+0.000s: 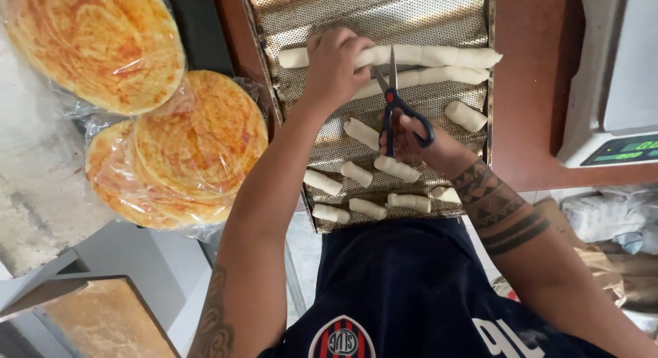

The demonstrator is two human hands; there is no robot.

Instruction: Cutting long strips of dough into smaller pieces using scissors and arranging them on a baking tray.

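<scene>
Clearly soft, the dough roll [439, 56] — left hand [334, 65] fingers pinching it at the tray's [274, 111] far edge — right hand [418, 142] fingers gripping the scissors [392, 101].

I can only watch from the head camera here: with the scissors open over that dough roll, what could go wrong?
1. The left hand grips the long dough roll right beside the open scissors; the blades could nick a finger.
2. The perforated tray seems to overhang the counter toward the person, so pressing down might tip it.
3. Cut dough pieces lie close under the right hand and could get squashed.
</scene>
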